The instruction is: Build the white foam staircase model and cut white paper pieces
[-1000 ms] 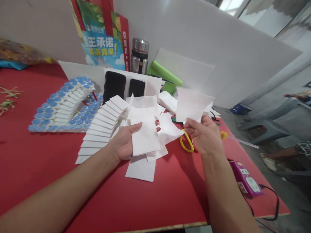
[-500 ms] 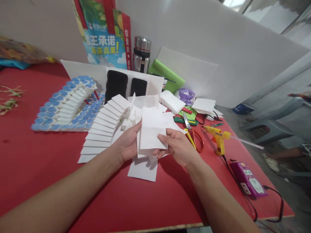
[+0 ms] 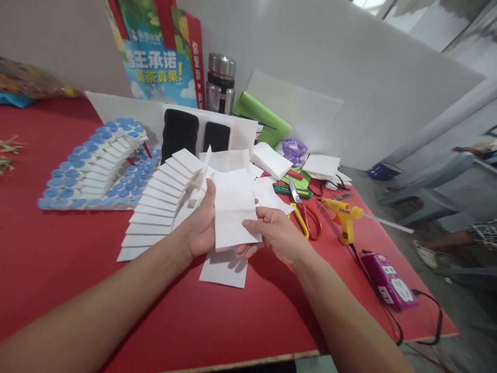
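Both hands hold a stack of white paper pieces above the red table. My left hand grips its left edge, thumb along the side. My right hand pinches the lower right part, thumb on top and fingers beneath. Under the stack, a white sheet lies on the table. A stepped fan of white strips is left of my hands. Farther left stands a white curved stair-like model edged with blue round pieces.
Two dark phones lean on a white board behind. Scissors, a green cutter, a yellow glue gun and a purple power box are on the right. A steel flask stands behind.
The papers in my hands have been brought together into a neater stack, and my left thumb now shows at its left edge. The whole view has shifted slightly.
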### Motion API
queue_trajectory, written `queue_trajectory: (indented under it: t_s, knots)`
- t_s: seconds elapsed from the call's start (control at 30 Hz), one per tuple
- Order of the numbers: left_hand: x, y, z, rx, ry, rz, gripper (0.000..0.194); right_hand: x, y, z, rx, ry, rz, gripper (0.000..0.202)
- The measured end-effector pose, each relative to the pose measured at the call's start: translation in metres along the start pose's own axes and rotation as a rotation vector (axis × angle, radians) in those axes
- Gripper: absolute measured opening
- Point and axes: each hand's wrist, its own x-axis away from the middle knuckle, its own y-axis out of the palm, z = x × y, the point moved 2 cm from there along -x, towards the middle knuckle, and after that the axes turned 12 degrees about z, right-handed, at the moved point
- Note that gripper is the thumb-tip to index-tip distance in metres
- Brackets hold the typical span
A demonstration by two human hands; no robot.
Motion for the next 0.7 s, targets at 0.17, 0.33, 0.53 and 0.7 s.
queue_trajectory:
  t_s: [0.17, 0.33, 0.53, 0.7]
  knots:
    - [0.000, -0.005, -0.002, -0.013, -0.081, 0.058, 0.074, 0.001, 0.003, -0.001, 0.049, 0.009, -0.008, 0.031]
    - [0.002, -0.007, 0.002, 0.125, -0.002, 0.285, 0.063, 0.003, -0.038, -0.024, 0.479, -0.339, 0.380, 0.026]
    - [0.004, -0.001, 0.006, 0.097, 0.044, 0.375, 0.061, -0.008, -0.094, -0.035, 1.170, -0.769, 0.523, 0.045]
    - [0.003, 0.001, 0.006, 0.099, 0.057, 0.437, 0.062, -0.022, -0.097, -0.019, 1.288, -0.696, 0.419, 0.030]
